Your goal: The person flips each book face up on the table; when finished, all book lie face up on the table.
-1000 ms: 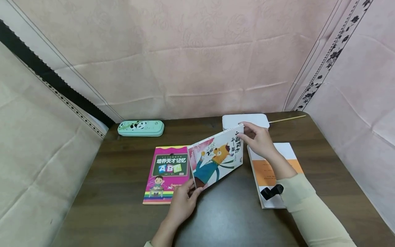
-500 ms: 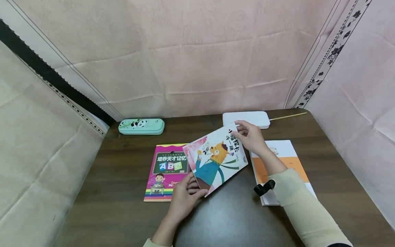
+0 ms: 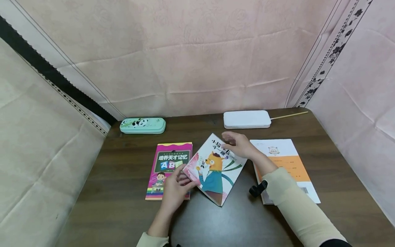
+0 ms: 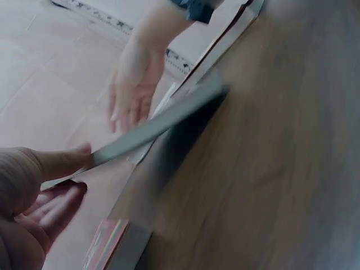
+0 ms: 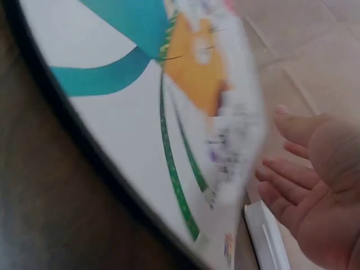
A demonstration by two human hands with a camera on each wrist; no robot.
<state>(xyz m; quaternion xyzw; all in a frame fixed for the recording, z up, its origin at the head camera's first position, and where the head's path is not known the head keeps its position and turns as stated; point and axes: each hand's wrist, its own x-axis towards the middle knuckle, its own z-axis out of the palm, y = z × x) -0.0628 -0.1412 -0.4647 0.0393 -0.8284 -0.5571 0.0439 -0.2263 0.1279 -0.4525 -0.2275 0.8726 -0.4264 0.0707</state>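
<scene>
A white picture book (image 3: 217, 171) with an orange fox-like animal in teal on its cover is held tilted above the table. My left hand (image 3: 176, 188) pinches its left corner, thumb on top and fingers underneath, as the left wrist view (image 4: 56, 169) also shows. Beside the book's upper right edge is my right hand (image 3: 240, 145). In the right wrist view this right hand (image 5: 320, 180) has its fingers loosely extended, apart from the book's cover (image 5: 135, 112). Partly behind the left hand lies a pink ABC book (image 3: 155, 185).
An orange-and-white book (image 3: 287, 164) lies at the right, partly under the right forearm. Along the back of the table (image 3: 123, 212) stand a mint panda pencil case (image 3: 143, 126) and a white case (image 3: 247, 120), with a thin stick (image 3: 290, 115) beside it. Cloth (image 3: 197, 68) hangs behind.
The picture book has turned clockwise and its cover faces up more. My right hand has let go of its top corner and moved slightly nearer. My left hand keeps its grip, shifted slightly left.
</scene>
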